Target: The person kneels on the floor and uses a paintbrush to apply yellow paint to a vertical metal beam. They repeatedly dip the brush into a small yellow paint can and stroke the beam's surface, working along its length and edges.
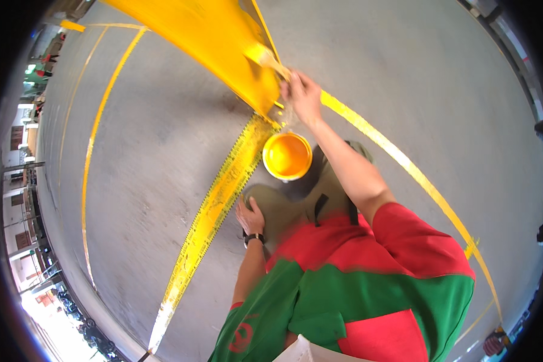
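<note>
Smooth grey floor [157, 157] carries a round, open-topped pail [289, 178] of yellow paint [287, 154], well inside the floor's left edge, near the glossy yellow beam's [205, 39] end; the right hand [304, 96] grips a pale-handled paintbrush [274, 63] over the beam, the left hand [251, 219] rests, fingers extended, against an olive-trousered knee [271, 205]

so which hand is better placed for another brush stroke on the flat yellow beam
Probably the right: the right hand holds the pale-handled paintbrush at the flat yellow beam, near the open round yellow bucket. The left hand is at the olive-green trouser knee, farther off, without a brush.
</note>
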A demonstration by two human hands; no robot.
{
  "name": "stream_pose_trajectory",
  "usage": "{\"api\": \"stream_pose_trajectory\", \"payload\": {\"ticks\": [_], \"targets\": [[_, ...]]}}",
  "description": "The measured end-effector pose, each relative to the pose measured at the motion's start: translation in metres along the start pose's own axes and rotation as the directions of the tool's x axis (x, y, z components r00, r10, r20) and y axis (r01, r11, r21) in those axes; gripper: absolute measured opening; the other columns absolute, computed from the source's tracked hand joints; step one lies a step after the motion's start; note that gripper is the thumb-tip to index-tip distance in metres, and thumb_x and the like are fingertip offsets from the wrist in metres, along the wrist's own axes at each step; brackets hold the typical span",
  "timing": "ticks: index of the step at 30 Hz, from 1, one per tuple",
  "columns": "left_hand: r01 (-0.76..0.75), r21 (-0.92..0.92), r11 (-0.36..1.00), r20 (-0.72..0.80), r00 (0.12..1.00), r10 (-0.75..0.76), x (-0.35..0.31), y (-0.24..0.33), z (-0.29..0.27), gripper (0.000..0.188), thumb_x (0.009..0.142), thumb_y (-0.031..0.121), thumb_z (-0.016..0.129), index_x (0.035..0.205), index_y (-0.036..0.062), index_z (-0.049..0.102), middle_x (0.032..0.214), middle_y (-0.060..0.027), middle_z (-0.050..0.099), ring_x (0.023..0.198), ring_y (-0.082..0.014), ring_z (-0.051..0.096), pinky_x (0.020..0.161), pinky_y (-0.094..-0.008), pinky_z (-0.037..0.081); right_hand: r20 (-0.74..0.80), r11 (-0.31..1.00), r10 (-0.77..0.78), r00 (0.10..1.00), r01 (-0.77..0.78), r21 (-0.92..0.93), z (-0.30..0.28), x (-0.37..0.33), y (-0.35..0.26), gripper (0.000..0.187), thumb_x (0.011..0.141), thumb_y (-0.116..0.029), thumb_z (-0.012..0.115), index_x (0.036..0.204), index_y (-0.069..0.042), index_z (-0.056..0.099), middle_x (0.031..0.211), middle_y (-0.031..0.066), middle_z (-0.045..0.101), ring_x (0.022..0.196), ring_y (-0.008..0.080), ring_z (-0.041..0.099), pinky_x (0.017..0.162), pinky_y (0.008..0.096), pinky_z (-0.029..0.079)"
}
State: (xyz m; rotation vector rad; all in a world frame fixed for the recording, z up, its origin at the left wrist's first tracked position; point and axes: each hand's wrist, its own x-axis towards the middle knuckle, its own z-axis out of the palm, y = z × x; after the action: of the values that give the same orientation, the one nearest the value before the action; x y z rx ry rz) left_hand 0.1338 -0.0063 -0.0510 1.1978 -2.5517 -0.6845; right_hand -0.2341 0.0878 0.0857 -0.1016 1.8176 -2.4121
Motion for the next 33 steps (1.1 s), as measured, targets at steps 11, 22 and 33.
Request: {"api": "stream_pose_trajectory", "payload": {"ticks": [11,22,33], "targets": [[0.036,0.005,0.999,-0.016,0.999,-0.036,-0.004,0.0,-0.001,0.051,0.102,0.035,0.058,0.135,-0.0035,0.06,0.124,-0.0273,0.065,0.12,-0.0446,0.057,0.106,-0.0528,0.043,0.073,0.982,-0.042,0.996,0.055,-0.181,0.041,0.007,-0.064,0.04,0.102,-0.028,0.057,0.107,0.008,0.072,0.075,0.0125,0.072,0.059,0.0166,0.07,0.054,0.0307,0.056],[0.027,-0.011,1.0,-0.066,0.997,-0.027,-0.008,0.0,-0.001,0.05,0.101,0.038,0.057,0.132,-0.0012,0.061,0.125,-0.0266,0.065,0.12,-0.0442,0.058,0.104,-0.0542,0.044,0.177,0.768,-0.585,0.792,0.469,0.436,0.108,-0.001,-0.339,0.025,0.103,-0.02,0.064,0.112,0.001,0.072,0.076,0.0043,0.068,0.064,0.0107,0.063,0.06,0.0305,0.053],[0.029,0.014,0.999,-0.066,0.997,-0.028,-0.009,-0.003,0.0,0.05,0.102,0.037,0.057,0.132,-0.0019,0.061,0.126,-0.0272,0.064,0.12,-0.0441,0.058,0.103,-0.0529,0.044,0.179,0.997,-0.065,0.982,0.072,-0.03,0.02,-0.031,-0.069,0.035,0.105,-0.022,0.061,0.126,0.004,0.069,0.081,0.0049,0.071,0.065,0.0103,0.063,0.062,0.0264,0.053]]}}
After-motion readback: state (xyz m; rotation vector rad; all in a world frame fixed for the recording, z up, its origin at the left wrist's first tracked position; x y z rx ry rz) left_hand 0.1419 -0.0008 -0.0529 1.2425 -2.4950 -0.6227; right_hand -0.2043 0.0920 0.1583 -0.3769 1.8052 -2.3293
